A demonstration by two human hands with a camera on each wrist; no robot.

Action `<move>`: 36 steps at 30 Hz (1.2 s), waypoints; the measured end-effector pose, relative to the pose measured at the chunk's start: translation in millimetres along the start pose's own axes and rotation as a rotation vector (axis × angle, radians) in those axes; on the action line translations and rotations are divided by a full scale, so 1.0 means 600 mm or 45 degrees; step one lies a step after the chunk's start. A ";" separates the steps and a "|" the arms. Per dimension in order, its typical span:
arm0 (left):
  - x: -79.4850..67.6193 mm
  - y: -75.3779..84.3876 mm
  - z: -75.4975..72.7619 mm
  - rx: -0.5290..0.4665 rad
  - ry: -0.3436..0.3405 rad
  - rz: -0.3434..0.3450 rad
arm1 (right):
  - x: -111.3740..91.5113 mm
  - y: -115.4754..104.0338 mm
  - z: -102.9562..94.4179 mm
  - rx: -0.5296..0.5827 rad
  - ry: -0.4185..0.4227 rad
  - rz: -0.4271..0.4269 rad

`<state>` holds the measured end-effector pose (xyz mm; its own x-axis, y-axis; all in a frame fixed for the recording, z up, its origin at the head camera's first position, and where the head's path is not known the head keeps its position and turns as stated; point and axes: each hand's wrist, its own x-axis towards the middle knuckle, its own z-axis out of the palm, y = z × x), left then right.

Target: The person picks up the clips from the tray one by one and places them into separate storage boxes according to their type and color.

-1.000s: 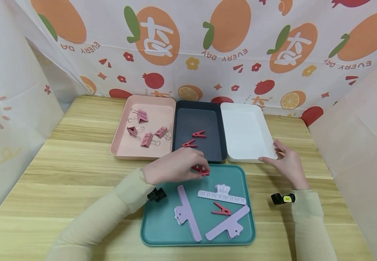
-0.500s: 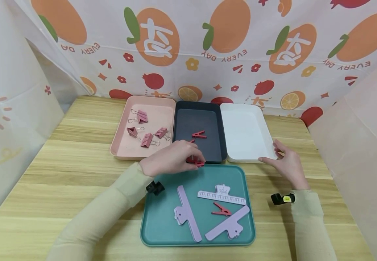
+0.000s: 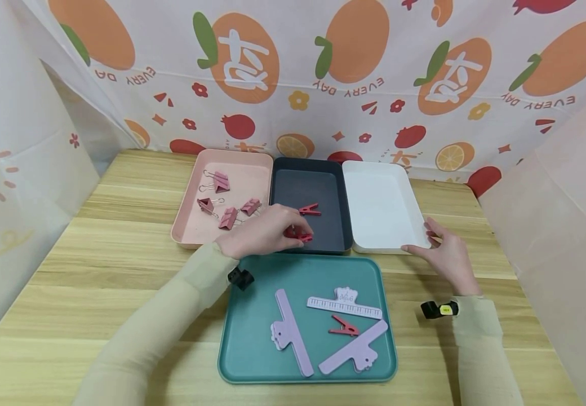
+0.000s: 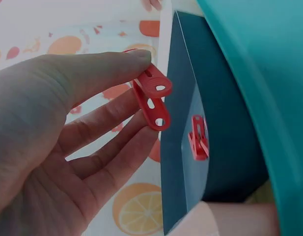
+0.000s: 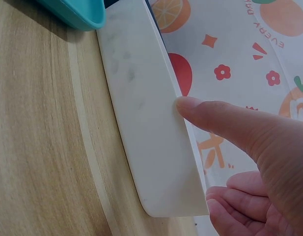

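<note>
My left hand [image 3: 267,232] pinches a red clothespin [image 4: 155,105] between thumb and fingers, over the near part of the dark tray [image 3: 305,169]. Another red clothespin [image 3: 310,210] lies in that tray, just beyond my fingers. My right hand [image 3: 447,254] holds the near right corner of the white tray [image 3: 386,206]; in the right wrist view its thumb rests on the rim [image 5: 183,113] and its fingers bend beside the corner. On the teal tray [image 3: 252,361] lie a red clothespin [image 3: 345,326] and three lilac long-bar clips [image 3: 293,332].
A pink tray [image 3: 186,225] with several pink binder clips [image 3: 228,217] stands left of the dark tray. The three shallow trays form a row at the back, and the teal tray sits before them on the wooden table [image 3: 95,270]. A fruit-print curtain [image 3: 272,124] hangs behind.
My left hand has moved away from me with the clothespin, from above the teal tray's far edge to over the dark tray. My right hand has stayed at the white tray.
</note>
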<state>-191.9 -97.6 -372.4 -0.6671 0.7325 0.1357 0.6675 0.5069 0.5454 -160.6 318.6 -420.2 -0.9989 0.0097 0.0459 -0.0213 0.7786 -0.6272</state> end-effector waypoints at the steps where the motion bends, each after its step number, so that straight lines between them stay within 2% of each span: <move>1: 0.002 -0.003 -0.002 -0.003 0.006 -0.015 | 0.000 0.000 0.000 0.001 0.000 -0.001; 7: 0.019 -0.019 -0.015 -0.038 0.039 -0.073 | -0.001 0.001 -0.001 0.004 -0.003 -0.003; 15: 0.045 -0.045 -0.029 -0.018 0.077 -0.096 | -0.003 0.001 -0.002 0.015 -0.008 0.005; 26: 0.084 -0.066 -0.044 -0.034 0.176 -0.186 | -0.002 -0.003 -0.005 0.012 -0.008 0.011; 36: 0.117 -0.083 -0.049 -0.027 0.164 -0.242 | -0.001 -0.005 -0.002 0.016 -0.008 0.008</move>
<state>-281.6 -84.8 -365.7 -0.8179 0.5599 0.1322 0.5195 0.6199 0.5881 -160.0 317.3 -417.4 -0.9993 0.0108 0.0367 -0.0151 0.7704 -0.6374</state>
